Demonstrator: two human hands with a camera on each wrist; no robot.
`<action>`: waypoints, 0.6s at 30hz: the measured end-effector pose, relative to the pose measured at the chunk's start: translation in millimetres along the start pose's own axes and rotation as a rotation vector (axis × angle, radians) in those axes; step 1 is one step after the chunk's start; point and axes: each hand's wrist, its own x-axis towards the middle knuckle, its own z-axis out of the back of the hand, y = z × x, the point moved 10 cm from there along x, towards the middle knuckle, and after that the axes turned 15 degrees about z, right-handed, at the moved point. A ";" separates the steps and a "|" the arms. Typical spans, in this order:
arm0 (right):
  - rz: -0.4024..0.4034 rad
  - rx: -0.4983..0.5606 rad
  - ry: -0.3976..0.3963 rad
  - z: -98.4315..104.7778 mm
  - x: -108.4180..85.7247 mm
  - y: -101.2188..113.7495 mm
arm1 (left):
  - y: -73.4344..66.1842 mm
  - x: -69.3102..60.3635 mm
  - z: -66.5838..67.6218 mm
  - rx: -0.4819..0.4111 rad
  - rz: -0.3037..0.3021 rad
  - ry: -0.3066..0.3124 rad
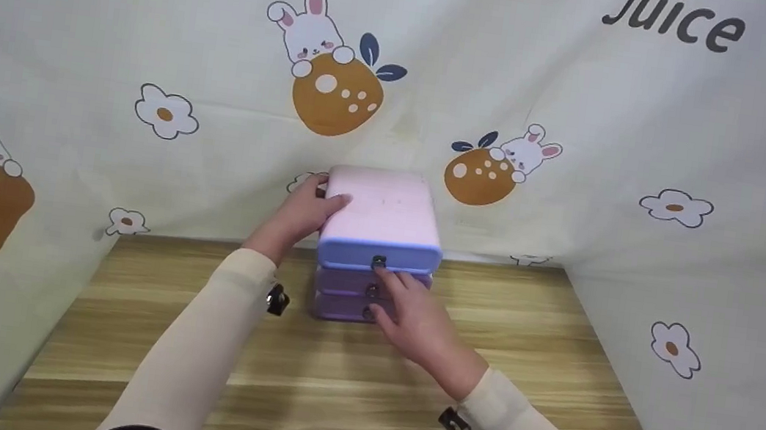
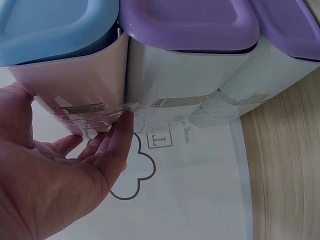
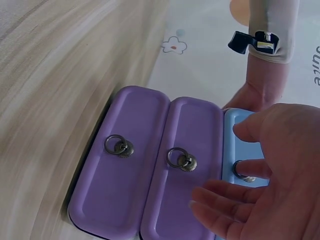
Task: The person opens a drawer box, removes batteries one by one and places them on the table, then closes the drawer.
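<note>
A stack of three small drawers stands on the table; its top casing (image 1: 388, 204) is pink with a blue drawer front (image 1: 345, 253). Below it are two purple drawer fronts (image 3: 122, 190) with metal rings; their casings (image 2: 170, 75) look whitish. All drawers appear closed. My left hand (image 1: 302, 208) grips the pink casing at its left rear, thumb on top; in the left wrist view its fingertips (image 2: 127, 122) touch the casing near clear tape. At the blue front, my right hand (image 3: 287, 170) touches the ring pull (image 3: 245, 177) with its index finger, thumb apart, other fingers loosely extended.
The stack sits near the back edge of a wood-grain table (image 1: 358, 404). Cloth walls (image 1: 228, 39) printed with rabbits and flowers rise behind and at both sides. A black clip (image 1: 278, 300) is on the left sleeve, another black clip (image 1: 453, 420) on the right.
</note>
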 end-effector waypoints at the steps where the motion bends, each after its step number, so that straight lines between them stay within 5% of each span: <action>1: 0.004 0.007 -0.007 0.5 0.3 0.2 | -0.6 -0.1 0.0 -0.003 -0.007 0.000; 18: -0.031 0.072 -0.058 1.7 6.2 -4.1 | 0.9 -0.6 -0.5 0.003 0.027 0.010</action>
